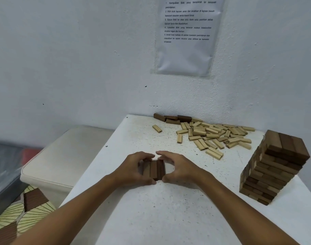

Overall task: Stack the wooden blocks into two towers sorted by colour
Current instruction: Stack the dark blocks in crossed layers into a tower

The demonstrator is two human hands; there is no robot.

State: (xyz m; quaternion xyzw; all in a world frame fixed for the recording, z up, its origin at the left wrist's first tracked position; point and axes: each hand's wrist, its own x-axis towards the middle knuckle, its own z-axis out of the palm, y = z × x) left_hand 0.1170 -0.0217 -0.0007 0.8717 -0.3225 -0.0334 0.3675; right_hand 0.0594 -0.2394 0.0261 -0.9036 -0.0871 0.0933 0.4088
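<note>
Dark blocks (153, 169) side by side, gripped between left hand (133, 169), right hand (179, 167).

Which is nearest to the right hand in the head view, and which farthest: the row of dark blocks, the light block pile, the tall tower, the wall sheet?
1. Row of dark blocks: in the right hand grip, left hand on its other side.
2. Light block pile: behind, to the right.
3. Tall tower: at the table's right edge.
4. Wall sheet: high on the wall.

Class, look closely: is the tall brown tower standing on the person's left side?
No. The brown tower stands at the table's right edge.
</note>
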